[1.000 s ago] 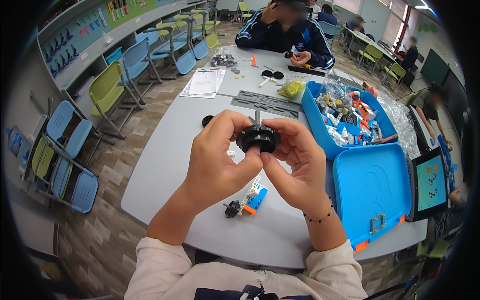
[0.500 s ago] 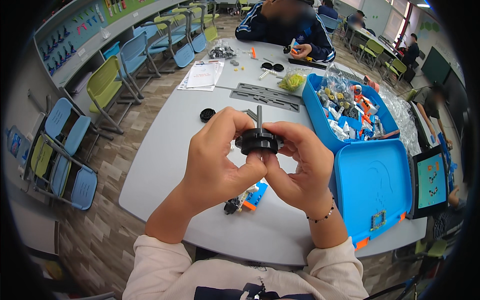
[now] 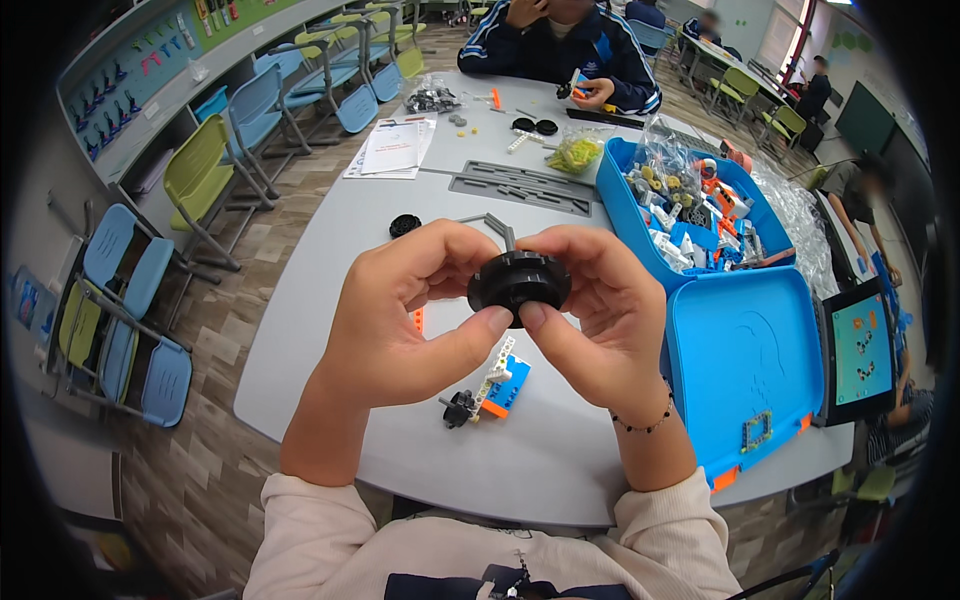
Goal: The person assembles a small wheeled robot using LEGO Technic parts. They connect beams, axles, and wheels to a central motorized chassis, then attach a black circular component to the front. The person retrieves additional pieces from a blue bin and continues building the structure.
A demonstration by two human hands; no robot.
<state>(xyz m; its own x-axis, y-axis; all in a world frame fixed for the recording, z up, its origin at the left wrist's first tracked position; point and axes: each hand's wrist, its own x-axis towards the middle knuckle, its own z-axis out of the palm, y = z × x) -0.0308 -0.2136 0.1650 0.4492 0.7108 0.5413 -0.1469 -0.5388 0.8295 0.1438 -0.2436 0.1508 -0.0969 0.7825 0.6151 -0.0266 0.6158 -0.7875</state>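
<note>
Above the middle of the grey table (image 3: 430, 465), a black wheel (image 3: 520, 280) is held up between two hands, its near face tipped toward the wearer. The left hand (image 3: 405, 300) pinches its left side, thumb pressed low on the near face, fingers curled round behind. The right hand (image 3: 610, 310) pinches the opposite side in much the same way, the two thumb tips close together at the lower edge. Both wrists are bent inward, and the forearms rise from the lower edge in pale sleeves, a beaded bracelet (image 3: 643, 413) on the right wrist. Most fingertips are hidden behind the wheel, so their exact contact cannot be told. A grey rod (image 3: 508, 238) shows just beyond the wheel; whether it passes through is hard to make out.

Below the hands on the table lies a small blue, white and orange assembly (image 3: 505, 385). The left hand partly covers an orange piece (image 3: 417, 320). Farther right, an open blue box (image 3: 625, 215) holds jumbled parts, many overlapped by clear plastic. Across the table, a seated person (image 3: 570, 60) is cut off by the upper edge.
</note>
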